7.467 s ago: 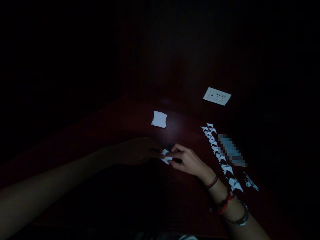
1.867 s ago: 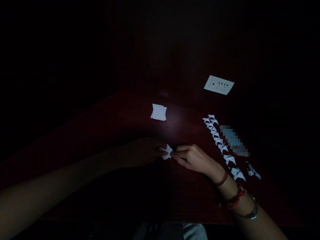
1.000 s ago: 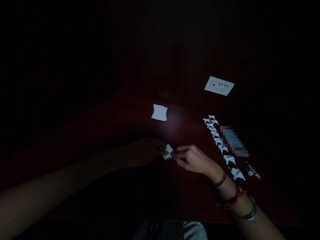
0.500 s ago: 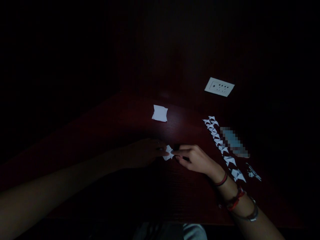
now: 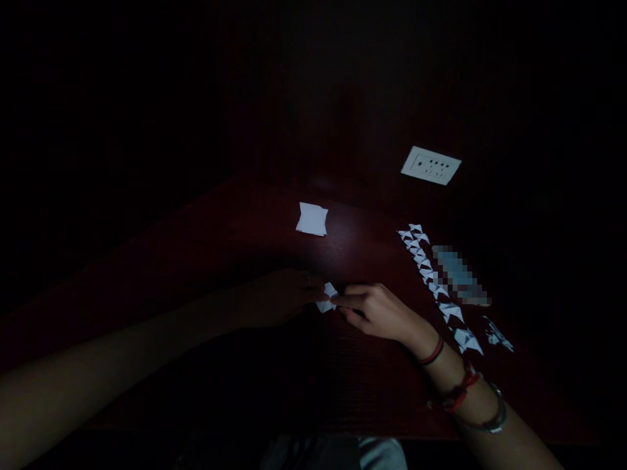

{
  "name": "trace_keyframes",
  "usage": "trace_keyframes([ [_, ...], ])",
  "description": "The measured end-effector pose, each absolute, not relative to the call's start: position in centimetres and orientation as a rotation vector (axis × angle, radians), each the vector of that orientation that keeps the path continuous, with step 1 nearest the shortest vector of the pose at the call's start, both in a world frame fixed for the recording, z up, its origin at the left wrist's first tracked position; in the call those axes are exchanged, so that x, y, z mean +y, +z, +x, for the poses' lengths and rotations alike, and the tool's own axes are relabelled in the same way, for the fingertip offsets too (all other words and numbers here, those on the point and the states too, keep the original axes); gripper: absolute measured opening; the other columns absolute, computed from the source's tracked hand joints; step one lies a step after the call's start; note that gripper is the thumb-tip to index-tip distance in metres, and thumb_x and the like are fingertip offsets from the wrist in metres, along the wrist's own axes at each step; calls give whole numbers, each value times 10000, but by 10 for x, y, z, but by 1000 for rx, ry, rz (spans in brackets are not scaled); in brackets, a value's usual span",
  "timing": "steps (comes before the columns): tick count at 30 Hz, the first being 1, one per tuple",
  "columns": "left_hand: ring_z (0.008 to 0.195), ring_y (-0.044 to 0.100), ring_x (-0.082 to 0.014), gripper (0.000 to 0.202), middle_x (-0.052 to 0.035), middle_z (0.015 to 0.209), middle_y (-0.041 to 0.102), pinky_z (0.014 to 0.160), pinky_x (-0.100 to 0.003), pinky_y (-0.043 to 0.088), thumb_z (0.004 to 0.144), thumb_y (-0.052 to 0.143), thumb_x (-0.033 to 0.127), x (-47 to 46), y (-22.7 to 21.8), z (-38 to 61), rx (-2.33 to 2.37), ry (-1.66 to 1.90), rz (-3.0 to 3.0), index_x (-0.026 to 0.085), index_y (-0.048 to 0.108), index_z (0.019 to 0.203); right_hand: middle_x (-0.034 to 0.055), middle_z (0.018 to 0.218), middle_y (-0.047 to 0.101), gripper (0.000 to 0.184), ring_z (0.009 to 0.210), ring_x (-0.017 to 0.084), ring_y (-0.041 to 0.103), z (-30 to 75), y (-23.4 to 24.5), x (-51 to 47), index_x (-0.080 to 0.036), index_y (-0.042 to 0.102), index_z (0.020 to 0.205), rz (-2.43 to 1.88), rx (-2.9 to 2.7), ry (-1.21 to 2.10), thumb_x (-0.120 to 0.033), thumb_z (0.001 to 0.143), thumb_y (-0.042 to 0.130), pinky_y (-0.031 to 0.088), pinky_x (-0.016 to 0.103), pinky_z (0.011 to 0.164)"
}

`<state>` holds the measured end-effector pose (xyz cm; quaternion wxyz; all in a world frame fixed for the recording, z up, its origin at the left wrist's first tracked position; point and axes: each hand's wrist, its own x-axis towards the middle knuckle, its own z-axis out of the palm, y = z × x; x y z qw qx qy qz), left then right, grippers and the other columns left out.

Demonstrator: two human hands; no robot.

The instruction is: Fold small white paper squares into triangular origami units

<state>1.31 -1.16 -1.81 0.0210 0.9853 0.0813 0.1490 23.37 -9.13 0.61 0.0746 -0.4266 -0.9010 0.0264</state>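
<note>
A small white folded paper (image 5: 327,301) lies on the dark red table, held between the fingers of both hands. My left hand (image 5: 289,297) is in deep shadow and grips its left side; a ring shows faintly on a finger. From the right, my right hand (image 5: 377,312) presses its index finger on the paper's middle, the other fingers curled beneath. Several similar folded paper pieces (image 5: 425,266) run in an overlapping row right of my right hand. Beyond my hands lies a stack of white paper squares (image 5: 312,219).
A blurred-out bluish oval object (image 5: 460,275) rests right of the paper row. Near it sits a small white-and-dark item (image 5: 498,334) that I cannot make out. A white socket plate (image 5: 431,166) is on the wall behind the dark red table (image 5: 220,228). Surroundings are very dark.
My right index finger has slid slightly left onto the middle of the folded paper. My left hand stays at its left side. The view has shifted slightly.
</note>
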Motion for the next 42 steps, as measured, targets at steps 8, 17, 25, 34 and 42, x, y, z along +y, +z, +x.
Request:
trace_keyframes([
  [8, 1044, 483, -228, 406, -89, 1180, 515, 845, -343, 380, 753, 470, 56, -14, -17, 17, 284, 367, 3158, 178, 526, 1137, 17, 780, 563, 250, 651, 98, 501, 234, 8, -91, -186, 605, 1015, -1249, -2727, 90, -169, 843, 425, 346, 212, 611],
  [17, 1059, 478, -204, 407, -78, 1176, 513, 859, -315, 375, 768, 447, 43, -17, -16, 17, 263, 440, 3127, 186, 511, 1143, 14, 786, 552, 253, 635, 91, 492, 235, 6, -89, -186, 602, 1025, -1263, -2699, 90, -181, 838, 432, 344, 207, 601],
  [25, 1071, 468, -206, 404, -69, 1176, 515, 877, -322, 365, 760, 447, 33, -17, -16, 18, 291, 410, 3150, 193, 529, 1122, 11, 765, 555, 233, 634, 92, 492, 235, 8, -93, -176, 614, 968, -1238, -2709, 113, -163, 833, 425, 345, 207, 602],
  [34, 1078, 461, -204, 402, -80, 1194, 503, 884, -330, 363, 774, 442, 53, -15, -17, 17, 277, 411, 3125, 190, 512, 1145, 22, 796, 565, 240, 642, 97, 495, 232, 8, -91, -172, 609, 993, -1232, -2690, 121, -169, 827, 435, 356, 208, 609],
  [42, 1078, 456, -209, 414, -73, 1208, 491, 887, -333, 356, 772, 451, 48, -14, -19, 16, 301, 402, 3136, 197, 507, 1154, 16, 785, 551, 232, 631, 90, 485, 233, 9, -92, -167, 616, 966, -1242, -2641, 166, -166, 825, 433, 355, 202, 608],
])
